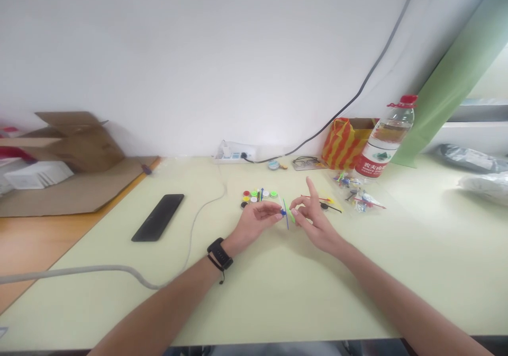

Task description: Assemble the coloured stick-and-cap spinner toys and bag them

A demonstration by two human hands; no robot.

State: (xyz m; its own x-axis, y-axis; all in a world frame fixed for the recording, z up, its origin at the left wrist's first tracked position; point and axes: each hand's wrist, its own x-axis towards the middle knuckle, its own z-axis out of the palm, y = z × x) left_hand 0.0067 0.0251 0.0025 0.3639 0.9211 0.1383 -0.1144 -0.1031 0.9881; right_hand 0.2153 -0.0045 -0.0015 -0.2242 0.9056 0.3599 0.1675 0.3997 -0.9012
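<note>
Over the middle of the table, my left hand (260, 219) pinches a small blue plastic piece (283, 212) between thumb and fingertips. A thin blue strip stands at that piece, and a thin green strip shows just beside it. Facing it, my right hand (315, 220) has thumb and fingers closed on a small green plastic piece (292, 217), its index finger pointing up. The two pieces are close together; whether they touch I cannot tell. Behind my left hand lie several small round plastic pieces (273, 193) in red, green, white and black. Red, yellow and black thin pieces (325, 206) lie behind my right hand.
A black phone (157, 217) and a grey cable (130, 272) lie on the left. Cardboard boxes (79, 139) stand at far left. By the wall is a power strip (235, 152). To the right are a water bottle (383, 139), a striped bag (339, 144) and bagged plastic parts (363, 200).
</note>
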